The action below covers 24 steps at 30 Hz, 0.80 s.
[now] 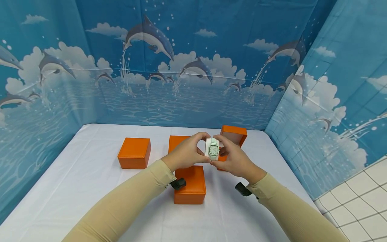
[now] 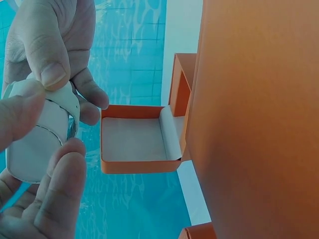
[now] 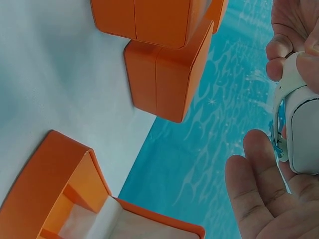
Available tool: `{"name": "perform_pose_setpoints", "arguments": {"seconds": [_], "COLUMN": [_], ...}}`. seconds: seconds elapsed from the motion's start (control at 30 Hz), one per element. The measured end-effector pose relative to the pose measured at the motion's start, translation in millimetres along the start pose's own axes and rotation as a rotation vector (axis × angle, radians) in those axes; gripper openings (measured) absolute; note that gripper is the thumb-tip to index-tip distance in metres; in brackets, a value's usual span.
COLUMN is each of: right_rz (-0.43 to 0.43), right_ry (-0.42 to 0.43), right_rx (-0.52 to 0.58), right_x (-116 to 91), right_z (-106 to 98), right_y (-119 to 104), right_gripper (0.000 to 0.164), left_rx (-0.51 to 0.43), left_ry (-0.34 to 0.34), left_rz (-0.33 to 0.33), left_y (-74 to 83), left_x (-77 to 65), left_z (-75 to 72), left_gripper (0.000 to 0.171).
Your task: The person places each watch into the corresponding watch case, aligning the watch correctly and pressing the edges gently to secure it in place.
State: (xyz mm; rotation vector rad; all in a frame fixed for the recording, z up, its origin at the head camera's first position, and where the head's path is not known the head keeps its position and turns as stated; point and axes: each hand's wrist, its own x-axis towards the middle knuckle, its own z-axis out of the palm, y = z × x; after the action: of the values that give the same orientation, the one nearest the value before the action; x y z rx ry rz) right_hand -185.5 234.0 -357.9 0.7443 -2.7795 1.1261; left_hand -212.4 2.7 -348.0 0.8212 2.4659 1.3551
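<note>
A wristwatch (image 1: pixel 213 150) with a pale green strap and squarish face is wrapped on a white cushion (image 2: pixel 30 154), face toward the head camera. My left hand (image 1: pixel 188 152) grips the cushion and watch from the left, thumb and fingers at its edges. From the other side, my right hand (image 1: pixel 235 158) pinches the top and bottom of the same watch. Behind the right hand stands an orange box (image 1: pixel 234 130) with its lid raised. Its pale-lined inside (image 2: pixel 132 139) shows in the left wrist view. The strap (image 3: pixel 285 89) loops off the cushion's side in the right wrist view.
A closed orange box (image 1: pixel 134 148) stands at the left on the white-covered table (image 1: pixel 99 144). Another orange box (image 1: pixel 176 141) is partly behind my left hand, and a third box (image 1: pixel 189 195) sits in front under the left wrist. Dolphin-print curtains (image 1: pixel 187 101) surround the back and sides.
</note>
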Motion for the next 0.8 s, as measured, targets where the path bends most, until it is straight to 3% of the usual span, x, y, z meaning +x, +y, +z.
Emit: {"name": "perform_pose_setpoints", "arguments": {"seconds": [0.8], "right_rz": [-0.018], "right_ry": [-0.003], "right_rx": [0.044], "right_x": [0.3], "right_z": [-1.8], "right_y": [1.2], "right_gripper": [0.084], "left_rx": [-0.012], "left_ry": [-0.006], "left_rz": [0.003], "left_y": [4.1], "left_x": [0.0], "left_z": [1.7], "left_gripper": [0.075]}}
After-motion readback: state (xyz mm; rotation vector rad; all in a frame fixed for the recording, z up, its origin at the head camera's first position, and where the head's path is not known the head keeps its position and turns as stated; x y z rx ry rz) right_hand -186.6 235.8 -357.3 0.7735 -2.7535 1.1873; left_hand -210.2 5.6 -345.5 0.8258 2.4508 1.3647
